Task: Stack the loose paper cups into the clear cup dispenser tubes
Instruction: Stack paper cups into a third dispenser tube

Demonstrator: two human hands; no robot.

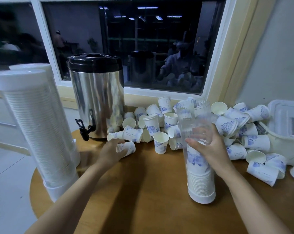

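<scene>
The round wooden desk [142, 191] fills the lower half of my view, pushed up under a dark window [142, 39]. On its left edge two full tubes [36, 124] stand side by side with white caps on top and white bases, packed from top to bottom with nested white rims. Behind them, by the window sill, is a steel urn [99, 98] with a black lid and a black tap.

The loose cups [159, 119] lie in a heap across the back and right of the desk, from the urn to a white tub [286, 132] at the right edge. They are white paper with a blue flower print. Most are tipped on their sides, and a few stand upright with their mouths up.

The tube [193, 115] I am filling stands upright near the front right of the desk, just in front of the heap. It is clear and ribbed, open at the top, on a white base. A nested stack of cups fills its lower half, and the upper half is see-through.

My right hand [208, 146] wraps round this tube at mid-height. My left hand [112, 152], a little blurred, is curled round one cup [128, 149] lying on its side on the desk near the urn.
</scene>
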